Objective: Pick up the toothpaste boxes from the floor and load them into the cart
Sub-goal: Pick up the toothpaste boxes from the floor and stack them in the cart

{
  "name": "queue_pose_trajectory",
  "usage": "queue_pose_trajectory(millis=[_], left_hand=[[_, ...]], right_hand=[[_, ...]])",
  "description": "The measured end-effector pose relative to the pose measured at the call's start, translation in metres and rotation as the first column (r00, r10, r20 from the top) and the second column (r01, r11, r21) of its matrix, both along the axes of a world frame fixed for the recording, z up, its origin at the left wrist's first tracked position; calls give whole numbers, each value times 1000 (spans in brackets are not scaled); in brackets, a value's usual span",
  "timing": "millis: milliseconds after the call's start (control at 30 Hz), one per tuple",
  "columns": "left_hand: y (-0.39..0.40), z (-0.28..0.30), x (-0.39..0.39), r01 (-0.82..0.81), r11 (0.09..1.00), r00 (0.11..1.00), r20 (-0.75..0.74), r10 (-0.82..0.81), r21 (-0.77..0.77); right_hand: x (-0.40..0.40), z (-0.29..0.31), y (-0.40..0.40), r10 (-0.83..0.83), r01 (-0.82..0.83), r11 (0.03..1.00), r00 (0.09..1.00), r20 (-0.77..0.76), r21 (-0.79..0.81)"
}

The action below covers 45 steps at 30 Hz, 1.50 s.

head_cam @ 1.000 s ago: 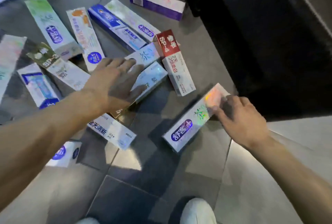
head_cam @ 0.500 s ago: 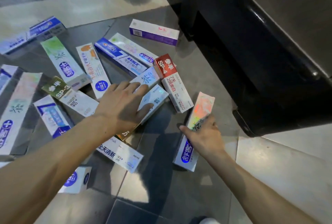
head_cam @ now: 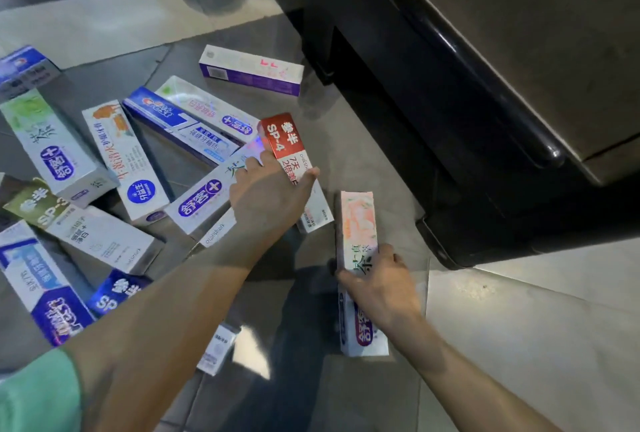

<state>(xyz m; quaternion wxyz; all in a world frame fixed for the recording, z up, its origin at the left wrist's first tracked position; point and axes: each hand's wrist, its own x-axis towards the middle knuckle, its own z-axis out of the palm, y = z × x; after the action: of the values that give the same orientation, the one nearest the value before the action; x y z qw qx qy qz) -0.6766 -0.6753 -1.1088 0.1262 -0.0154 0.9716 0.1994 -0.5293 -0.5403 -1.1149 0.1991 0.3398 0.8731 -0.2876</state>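
Right beside the dark cart [head_cam: 485,126], near its lower corner, a pale holographic toothpaste box [head_cam: 356,223] lies flat on the grey floor tiles [head_cam: 363,161], long axis pointing roughly away from the person. The right hand [head_cam: 381,289] is clamped across its middle: thumb on the side away from the cart, fingers [head_cam: 388,251] curled over the top toward the cart side. Whether it has come off the floor yet, I honestly can't tell.

Farther from the cart sits the main scatter of boxes. The left hand [head_cam: 270,196] is spread over the red SP-4 box [head_cam: 287,154], thumb out along its cart-side edge, fingertips reaching the neighbouring white box with the purple badge [head_cam: 207,199]. Fingers apart, not closed round anything that I can see.

Handling guess: these are thin cardboard cartons with a tube inside, so light, fairly stiff along the length but crushable if squeezed hard on the broad faces. The glossy print looks a bit slick. Pinching across the narrow sides near the middle seems the safest hold, since it balances there. Several boxes overlap, so the top ones come first.
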Motion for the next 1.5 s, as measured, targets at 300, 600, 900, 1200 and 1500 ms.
queue_pose_trajectory(millis=[300, 600, 900, 1200, 1500], left_hand=[[45, -15, -5, -109, 994, 992, -55, 110, 31], [40, 16, 10, -107, 829, 992, -1, 128, 549], [-23, 221, 57, -142, 590, 988, 153, 31, 795], [-51, 633, 114, -96, 487, 994, 54, 98, 868], [-43, 926, 169, -83, 413, 947, -57, 316, 907]], right_hand=[[-9, -4, 32, -156, 151, 987, 980, -123, -47], [-30, 22, 28, -308, 223, 933, 901, -305, -283], [-34, 230, 9, -325, -41, 748, 847, -420, -662], [-4, 649, -19, -414, -178, 511, 806, -422, -841], [54, 948, -37, -318, -357, 582, 727, -608, -731]])
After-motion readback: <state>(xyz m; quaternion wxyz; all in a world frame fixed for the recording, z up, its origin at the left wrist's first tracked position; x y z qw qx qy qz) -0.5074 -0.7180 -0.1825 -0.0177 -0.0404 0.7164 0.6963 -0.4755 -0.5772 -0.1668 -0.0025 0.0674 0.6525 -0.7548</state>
